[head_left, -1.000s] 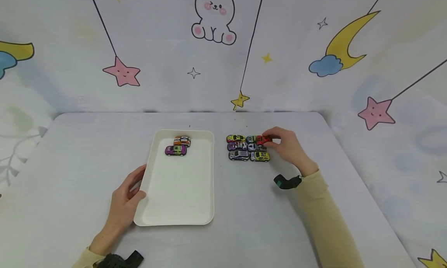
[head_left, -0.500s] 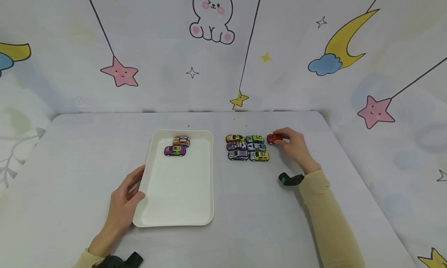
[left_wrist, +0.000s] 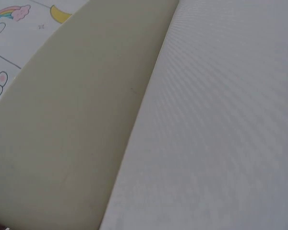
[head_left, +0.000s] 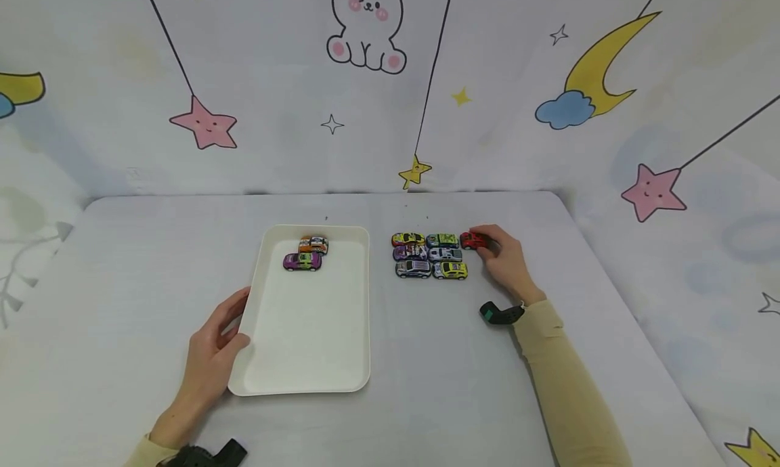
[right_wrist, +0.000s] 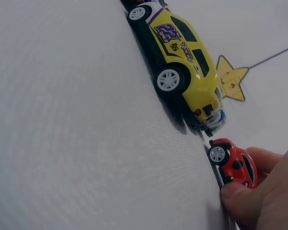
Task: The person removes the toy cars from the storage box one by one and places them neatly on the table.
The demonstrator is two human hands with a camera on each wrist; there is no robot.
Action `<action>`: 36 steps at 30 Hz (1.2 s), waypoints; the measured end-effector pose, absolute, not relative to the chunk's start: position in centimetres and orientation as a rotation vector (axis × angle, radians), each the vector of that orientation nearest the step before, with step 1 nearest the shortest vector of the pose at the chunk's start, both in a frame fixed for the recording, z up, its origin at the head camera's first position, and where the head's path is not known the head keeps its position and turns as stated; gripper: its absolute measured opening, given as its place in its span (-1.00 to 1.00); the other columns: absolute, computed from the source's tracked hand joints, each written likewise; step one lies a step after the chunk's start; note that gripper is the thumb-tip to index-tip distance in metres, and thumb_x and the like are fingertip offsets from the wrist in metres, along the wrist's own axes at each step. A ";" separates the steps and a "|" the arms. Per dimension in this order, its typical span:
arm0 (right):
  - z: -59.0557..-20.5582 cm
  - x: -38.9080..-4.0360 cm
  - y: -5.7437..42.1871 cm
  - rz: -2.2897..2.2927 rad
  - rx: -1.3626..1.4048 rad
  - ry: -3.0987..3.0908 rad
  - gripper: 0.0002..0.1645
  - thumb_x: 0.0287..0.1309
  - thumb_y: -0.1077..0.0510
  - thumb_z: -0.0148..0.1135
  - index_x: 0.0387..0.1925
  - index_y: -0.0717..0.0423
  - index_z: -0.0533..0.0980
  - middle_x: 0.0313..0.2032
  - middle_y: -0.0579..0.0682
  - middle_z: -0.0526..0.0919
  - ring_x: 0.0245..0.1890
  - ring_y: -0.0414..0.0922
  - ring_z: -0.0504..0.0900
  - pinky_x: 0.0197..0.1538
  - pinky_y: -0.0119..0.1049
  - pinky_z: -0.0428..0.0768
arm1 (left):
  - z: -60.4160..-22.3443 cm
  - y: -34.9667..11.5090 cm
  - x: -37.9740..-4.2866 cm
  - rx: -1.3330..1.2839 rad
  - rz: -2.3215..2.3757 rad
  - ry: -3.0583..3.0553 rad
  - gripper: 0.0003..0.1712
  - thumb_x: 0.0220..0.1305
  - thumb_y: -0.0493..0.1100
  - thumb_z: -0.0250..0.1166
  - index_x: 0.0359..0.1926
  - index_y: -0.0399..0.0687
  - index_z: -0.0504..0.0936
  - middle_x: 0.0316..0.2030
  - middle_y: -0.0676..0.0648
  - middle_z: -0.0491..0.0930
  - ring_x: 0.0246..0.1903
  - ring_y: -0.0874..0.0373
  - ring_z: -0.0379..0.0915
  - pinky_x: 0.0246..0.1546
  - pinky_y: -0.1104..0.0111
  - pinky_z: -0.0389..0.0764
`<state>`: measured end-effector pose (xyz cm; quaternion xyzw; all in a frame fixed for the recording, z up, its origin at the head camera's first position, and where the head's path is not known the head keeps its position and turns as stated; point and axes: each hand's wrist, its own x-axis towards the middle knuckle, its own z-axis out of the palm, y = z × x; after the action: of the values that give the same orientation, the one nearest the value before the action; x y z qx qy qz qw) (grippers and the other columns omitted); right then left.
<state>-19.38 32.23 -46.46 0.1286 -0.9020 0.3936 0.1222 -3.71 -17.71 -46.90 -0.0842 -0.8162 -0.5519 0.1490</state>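
Note:
At the right end of the back row of toy cars, my right hand [head_left: 507, 260] pinches a red toy car [head_left: 472, 240] between thumb and fingers. The right wrist view shows the red car's wheel [right_wrist: 217, 154] low against the white surface, just behind a yellow toy car [right_wrist: 192, 67] marked 22. My left hand [head_left: 210, 352] grips the left edge of a white tray [head_left: 311, 345], thumb at the rim and fingers along its outer side. Inside the tray, near its back, are an orange toy car [head_left: 313, 244] and a purple toy car [head_left: 302, 261].
Several more toy cars stand in two close columns right of the tray, among them a silver-grey one [head_left: 413, 269] and a yellow-green one [head_left: 442, 240]. A white table [head_left: 420, 379] lies beneath everything, with a cartoon-printed backdrop [head_left: 262, 81] behind it.
My right hand first drew the red car rightward, off the yellow-green car it overlapped, then brought it slightly back left beside the row. My left hand keeps its hold on the tray.

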 end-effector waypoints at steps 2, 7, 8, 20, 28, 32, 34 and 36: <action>-46.4 -19.4 32.2 1.140 0.383 -2.644 -0.46 0.15 0.52 0.19 0.16 0.14 0.55 0.14 0.14 0.60 0.23 0.12 0.53 0.36 0.04 0.41 | -46.8 -17.7 -3.7 -0.243 -1.584 -2.350 -0.16 0.07 -0.65 0.03 0.41 -0.14 0.38 0.30 -0.19 0.47 0.22 0.50 0.38 0.08 0.71 0.41; -46.5 -19.3 32.3 1.126 0.404 -2.653 -0.44 0.14 0.54 0.15 0.16 0.15 0.54 0.14 0.14 0.60 0.24 0.12 0.51 0.36 0.07 0.39 | -46.7 -17.6 -3.7 -0.241 -1.586 -2.356 -0.15 0.06 -0.65 0.03 0.42 -0.15 0.37 0.29 -0.34 0.44 0.22 0.54 0.35 0.08 0.73 0.40; -46.5 -19.3 32.3 1.126 0.408 -2.651 -0.43 0.13 0.55 0.14 0.16 0.15 0.55 0.14 0.14 0.60 0.24 0.13 0.51 0.36 0.07 0.39 | -46.7 -17.6 -3.7 -0.242 -1.588 -2.356 -0.15 0.06 -0.65 0.03 0.42 -0.15 0.37 0.29 -0.36 0.44 0.22 0.55 0.35 0.08 0.73 0.40; -46.3 -19.2 32.1 1.176 0.417 -2.628 -0.38 0.08 0.55 0.14 0.19 0.17 0.53 0.17 0.14 0.58 0.29 0.12 0.47 0.40 0.08 0.36 | -46.7 -17.6 -3.7 -0.239 -1.590 -2.360 -0.17 0.07 -0.65 0.02 0.42 -0.18 0.37 0.29 -0.37 0.43 0.20 0.59 0.33 0.06 0.74 0.40; -46.6 -19.2 31.9 1.161 0.409 -2.612 -0.38 0.06 0.53 0.17 0.19 0.18 0.53 0.16 0.13 0.58 0.27 0.13 0.48 0.38 0.10 0.36 | -46.8 -17.9 -3.7 -0.242 -1.581 -2.361 -0.16 0.08 -0.65 0.02 0.42 -0.16 0.37 0.29 -0.37 0.43 0.22 0.56 0.35 0.06 0.73 0.40; -46.5 -19.3 32.0 1.149 0.403 -2.569 -0.36 0.03 0.53 0.18 0.19 0.17 0.54 0.17 0.14 0.58 0.26 0.14 0.48 0.36 0.12 0.37 | -46.9 -17.9 -3.7 -0.237 -1.588 -2.351 -0.16 0.08 -0.65 0.02 0.41 -0.13 0.38 0.29 -0.25 0.46 0.22 0.51 0.38 0.06 0.71 0.43; -46.1 -19.3 32.1 1.127 0.399 -2.542 -0.36 0.02 0.52 0.17 0.19 0.18 0.54 0.17 0.15 0.57 0.25 0.15 0.47 0.34 0.13 0.38 | -47.0 -17.9 -3.7 -0.240 -1.601 -2.344 -0.16 0.08 -0.65 0.02 0.41 -0.13 0.38 0.29 -0.19 0.47 0.22 0.49 0.39 0.06 0.70 0.44; -45.3 -19.2 31.9 1.125 0.386 -2.516 -0.38 0.04 0.51 0.18 0.19 0.18 0.54 0.18 0.15 0.57 0.26 0.15 0.46 0.33 0.13 0.38 | -47.0 -17.8 -3.8 -0.244 -1.616 -2.340 -0.16 0.09 -0.65 0.02 0.41 -0.13 0.38 0.29 -0.18 0.47 0.22 0.47 0.40 0.06 0.70 0.45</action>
<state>-19.20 31.89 -45.33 0.1365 -0.8895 0.3979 0.1785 -3.82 -17.77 -47.00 -0.0847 -0.8114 -0.5604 0.1429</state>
